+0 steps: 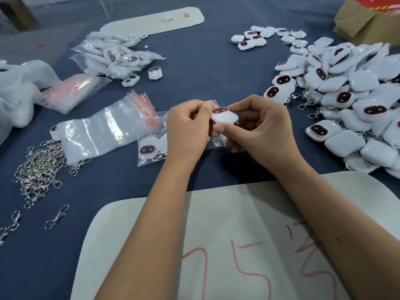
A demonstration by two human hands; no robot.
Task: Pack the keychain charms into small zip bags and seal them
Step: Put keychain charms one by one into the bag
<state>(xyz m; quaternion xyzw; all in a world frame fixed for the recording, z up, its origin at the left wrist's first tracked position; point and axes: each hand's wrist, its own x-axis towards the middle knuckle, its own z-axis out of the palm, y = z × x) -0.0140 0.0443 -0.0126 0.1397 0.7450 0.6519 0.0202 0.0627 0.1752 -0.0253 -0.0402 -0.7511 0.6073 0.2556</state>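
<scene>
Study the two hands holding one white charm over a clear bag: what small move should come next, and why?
Probably slide the charm down into the zip bag. Both the left hand and the right hand grip the charm above the bag, which still looks unsealed beneath the fingers.

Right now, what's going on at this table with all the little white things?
A person is packing keychain charms. Both hands, left hand and right hand, hold one white charm over a small zip bag. A big loose charm pile waits at right. Empty zip bags and metal clasps lie at left, with one bagged charm beside the hands.
</scene>
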